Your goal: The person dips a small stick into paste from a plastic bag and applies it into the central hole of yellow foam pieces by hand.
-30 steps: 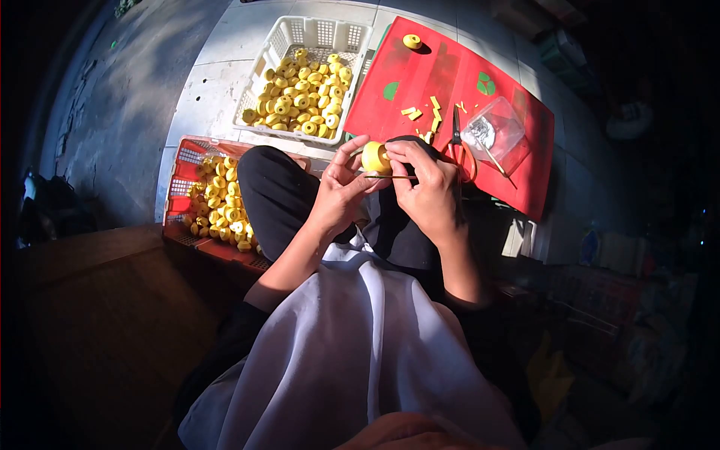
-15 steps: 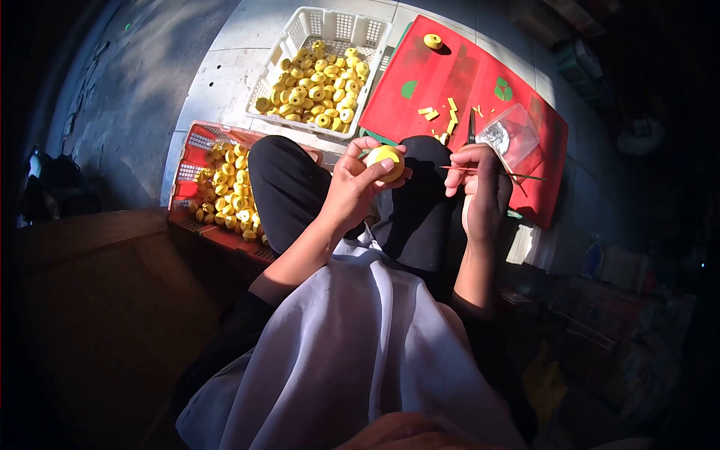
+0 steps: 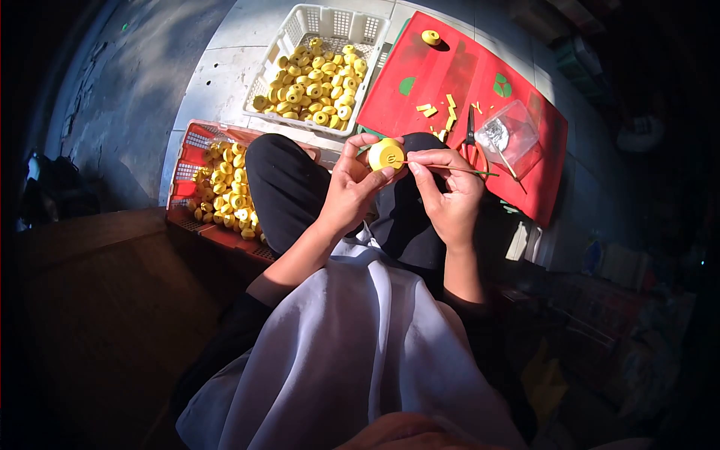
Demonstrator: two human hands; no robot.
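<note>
Between the fingers and thumb of my left hand [image 3: 355,182] is a round yellow piece [image 3: 383,154], its face with a small dark mark turned up. My right hand [image 3: 453,191] pinches a thin red stick with a green end [image 3: 450,168]. The stick's left tip meets the face of the yellow piece. Both hands are above my knees, close to the near left edge of the red table [image 3: 442,67]. Orange-handled scissors [image 3: 471,139] lie just beyond my right hand, partly hidden by it.
A white crate [image 3: 259,79] of yellow pieces stands beyond my hands, a red crate [image 3: 182,171] with more at the left. On the table are yellow strips [image 3: 451,112], one yellow piece [image 3: 430,37] and a clear plastic container [image 3: 517,131] with a stick.
My right hand moved away to the right with the stick, then came back to the yellow piece. My left hand has turned the piece so that its marked face shows.
</note>
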